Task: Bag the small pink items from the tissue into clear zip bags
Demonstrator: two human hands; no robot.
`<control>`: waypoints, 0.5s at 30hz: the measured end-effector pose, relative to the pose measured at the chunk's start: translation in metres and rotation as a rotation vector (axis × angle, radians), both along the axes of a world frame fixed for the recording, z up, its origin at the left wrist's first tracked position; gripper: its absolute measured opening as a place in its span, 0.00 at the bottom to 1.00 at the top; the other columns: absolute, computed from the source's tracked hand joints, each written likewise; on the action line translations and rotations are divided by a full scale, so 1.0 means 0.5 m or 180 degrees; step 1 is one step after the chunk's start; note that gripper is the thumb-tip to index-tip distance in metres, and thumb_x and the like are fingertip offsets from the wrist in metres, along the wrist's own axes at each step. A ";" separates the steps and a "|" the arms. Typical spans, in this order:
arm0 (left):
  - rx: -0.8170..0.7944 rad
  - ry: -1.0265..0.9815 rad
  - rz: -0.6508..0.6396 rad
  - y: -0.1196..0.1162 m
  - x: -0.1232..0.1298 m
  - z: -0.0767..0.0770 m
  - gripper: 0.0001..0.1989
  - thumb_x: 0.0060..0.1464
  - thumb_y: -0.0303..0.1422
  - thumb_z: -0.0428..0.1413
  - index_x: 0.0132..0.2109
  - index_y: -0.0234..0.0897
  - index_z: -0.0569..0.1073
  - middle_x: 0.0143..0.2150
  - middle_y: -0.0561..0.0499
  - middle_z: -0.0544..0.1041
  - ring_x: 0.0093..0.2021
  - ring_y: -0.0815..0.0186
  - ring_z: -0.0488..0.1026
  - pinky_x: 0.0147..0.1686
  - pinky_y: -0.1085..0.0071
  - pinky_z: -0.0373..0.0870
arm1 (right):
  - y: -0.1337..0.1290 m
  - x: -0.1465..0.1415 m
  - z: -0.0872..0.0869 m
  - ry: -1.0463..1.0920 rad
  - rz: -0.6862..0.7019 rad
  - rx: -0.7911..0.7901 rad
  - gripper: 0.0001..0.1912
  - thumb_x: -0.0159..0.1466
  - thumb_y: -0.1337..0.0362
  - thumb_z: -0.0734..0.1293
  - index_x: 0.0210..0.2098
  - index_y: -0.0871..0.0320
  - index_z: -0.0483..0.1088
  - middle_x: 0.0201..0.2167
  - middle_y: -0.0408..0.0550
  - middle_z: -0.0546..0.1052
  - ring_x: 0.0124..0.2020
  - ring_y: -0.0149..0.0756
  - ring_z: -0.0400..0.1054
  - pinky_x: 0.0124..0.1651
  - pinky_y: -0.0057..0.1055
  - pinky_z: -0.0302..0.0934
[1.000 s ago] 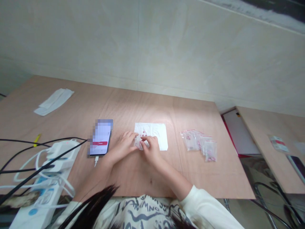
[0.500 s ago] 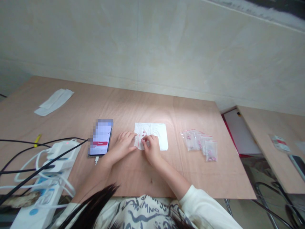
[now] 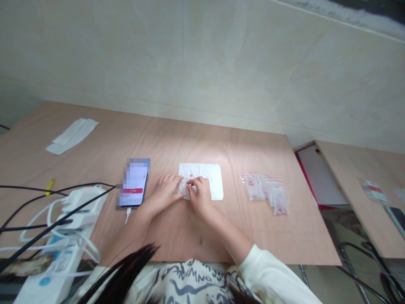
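A small clear zip bag [image 3: 182, 187] is pinched between the thumb and fingers of my left hand [image 3: 166, 188]. Just right of it, my right hand [image 3: 201, 194] has thumb and fingertips together at the bag's mouth, on a tiny red piece [image 3: 188, 184] too small to name surely. Both hands rest over a white paper sheet [image 3: 212, 181] on the table. A few more tiny red pieces [image 3: 191, 175] lie on the sheet beyond the fingertips. My fingers partly cover the bag.
Several zip bags with small red pieces [image 3: 255, 185] lie to the right on the wooden table [image 3: 221, 147]. Left of my hands is a phone [image 3: 134, 183] on a charging cable. A power strip [image 3: 79, 211] with tangled cables fills the near left. Folded white paper [image 3: 72, 136] sits at the far left.
My right hand has shifted slightly left, to the bag's mouth. The clear bag now shows more plainly between the two hands; my left hand has barely moved.
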State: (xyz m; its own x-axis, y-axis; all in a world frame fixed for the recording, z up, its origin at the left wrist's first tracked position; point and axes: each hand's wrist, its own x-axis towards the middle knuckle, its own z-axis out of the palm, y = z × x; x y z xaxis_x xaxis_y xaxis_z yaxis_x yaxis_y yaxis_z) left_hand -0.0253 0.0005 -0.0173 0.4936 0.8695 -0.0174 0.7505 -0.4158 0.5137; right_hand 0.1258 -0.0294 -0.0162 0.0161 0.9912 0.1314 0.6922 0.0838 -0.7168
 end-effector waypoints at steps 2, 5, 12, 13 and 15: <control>-0.0028 0.0041 0.0014 0.001 0.003 0.000 0.20 0.43 0.34 0.56 0.46 0.38 0.64 0.44 0.47 0.69 0.47 0.57 0.63 0.46 0.61 0.57 | -0.001 -0.002 -0.001 -0.0120 0.0027 -0.0056 0.07 0.58 0.69 0.60 0.34 0.57 0.68 0.34 0.50 0.69 0.38 0.40 0.58 0.40 0.37 0.55; -0.0038 0.0084 0.0016 0.001 0.004 0.003 0.21 0.43 0.35 0.56 0.46 0.38 0.64 0.44 0.46 0.69 0.48 0.56 0.63 0.47 0.60 0.57 | -0.002 0.001 -0.012 -0.0302 0.0003 -0.0157 0.06 0.58 0.68 0.60 0.34 0.57 0.68 0.33 0.51 0.69 0.37 0.41 0.58 0.39 0.37 0.55; -0.0020 0.0210 0.0029 0.006 -0.008 0.004 0.22 0.43 0.35 0.56 0.47 0.35 0.64 0.44 0.45 0.69 0.47 0.55 0.63 0.47 0.60 0.58 | -0.006 0.016 -0.019 -0.0220 -0.0134 -0.0048 0.08 0.59 0.71 0.57 0.33 0.59 0.66 0.32 0.51 0.69 0.36 0.39 0.58 0.39 0.35 0.55; -0.0016 0.0212 0.0017 0.006 -0.009 0.003 0.22 0.43 0.35 0.56 0.47 0.35 0.64 0.44 0.45 0.69 0.47 0.55 0.63 0.47 0.60 0.58 | -0.003 0.018 -0.017 -0.0225 -0.0207 -0.0033 0.07 0.58 0.71 0.57 0.33 0.59 0.66 0.32 0.51 0.69 0.36 0.39 0.58 0.39 0.36 0.55; -0.0014 0.0202 0.0010 0.006 -0.011 0.004 0.22 0.43 0.35 0.56 0.47 0.36 0.64 0.44 0.45 0.69 0.47 0.55 0.63 0.47 0.60 0.58 | 0.006 0.024 -0.012 -0.0278 -0.0342 -0.0022 0.07 0.58 0.70 0.58 0.34 0.60 0.65 0.32 0.51 0.68 0.36 0.40 0.58 0.40 0.36 0.55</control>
State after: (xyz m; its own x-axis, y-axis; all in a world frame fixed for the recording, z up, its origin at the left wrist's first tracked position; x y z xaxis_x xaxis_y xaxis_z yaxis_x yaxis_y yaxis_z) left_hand -0.0308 0.0037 -0.0156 0.4887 0.8709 -0.0522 0.7829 -0.4113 0.4669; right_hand 0.1379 -0.0262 -0.0222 0.1110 0.9852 0.1303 0.7567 0.0012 -0.6538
